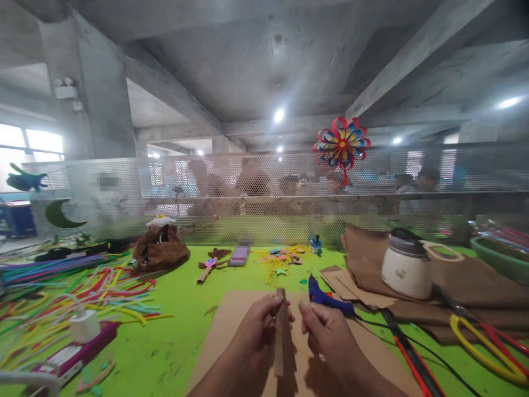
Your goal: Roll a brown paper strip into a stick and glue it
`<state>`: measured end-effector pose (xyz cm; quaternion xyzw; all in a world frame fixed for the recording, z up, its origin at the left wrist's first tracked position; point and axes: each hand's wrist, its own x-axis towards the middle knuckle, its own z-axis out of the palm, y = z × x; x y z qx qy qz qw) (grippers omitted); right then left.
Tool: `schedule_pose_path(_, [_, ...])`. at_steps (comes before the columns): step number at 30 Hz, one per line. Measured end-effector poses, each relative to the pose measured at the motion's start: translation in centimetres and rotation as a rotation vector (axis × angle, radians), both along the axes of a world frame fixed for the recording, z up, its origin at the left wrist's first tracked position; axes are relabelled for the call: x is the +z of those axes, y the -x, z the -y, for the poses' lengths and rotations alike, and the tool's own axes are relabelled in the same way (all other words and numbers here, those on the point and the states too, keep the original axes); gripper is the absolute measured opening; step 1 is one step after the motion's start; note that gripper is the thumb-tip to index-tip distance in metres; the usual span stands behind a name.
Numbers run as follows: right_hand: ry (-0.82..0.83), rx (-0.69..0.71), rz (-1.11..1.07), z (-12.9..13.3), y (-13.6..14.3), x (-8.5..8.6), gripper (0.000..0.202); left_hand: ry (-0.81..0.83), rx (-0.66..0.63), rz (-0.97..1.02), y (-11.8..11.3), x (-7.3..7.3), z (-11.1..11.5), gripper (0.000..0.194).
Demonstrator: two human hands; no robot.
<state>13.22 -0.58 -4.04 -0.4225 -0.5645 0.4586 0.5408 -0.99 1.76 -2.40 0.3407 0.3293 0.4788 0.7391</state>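
Note:
My left hand (262,317) is closed around a long, narrow piece of folded brown paper (281,336), held upright over a brown sheet (231,320). Just to its right, my right hand (326,328) has thumb and forefinger pressed together. Whatever sits in that pinch, if anything, is too small to make out. Beyond my right hand lies a blue glue gun (326,296) with a dark cord. Cut brown cardboard pieces (355,289) lie partly behind it.
Pipe cleaners (119,284) and a purple power strip (78,353) lie left. Small colored cutouts (285,256) are scattered ahead. At right are brown paper (367,259), a white jar (405,270), scissors (487,347) and a cutter (413,353). A perforated metal screen (268,209) runs behind.

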Motion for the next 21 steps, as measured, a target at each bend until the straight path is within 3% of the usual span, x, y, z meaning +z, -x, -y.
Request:
schedule_pose_path(4, [-0.076,-0.034,0.065,0.2,0.1,0.1,0.038,0.002,-0.01,0.032,-0.1,-0.2,-0.2,0.012])
schedule_pose_path(11, [-0.111,0.026,0.013,0.3,0.2,0.5,0.018,0.04,-0.024,0.012,-0.1,-0.5,-0.1,0.015])
schedule_pose_path(16, [-0.164,0.021,0.028,1.2,-0.2,1.8,0.024,0.019,-0.041,-0.022,0.1,-0.4,-0.3,0.017])
schedule_pose_path(21, [-0.177,0.109,0.039,1.3,-0.1,1.0,0.035,0.029,-0.146,0.072,-0.2,-0.8,-0.2,0.022])
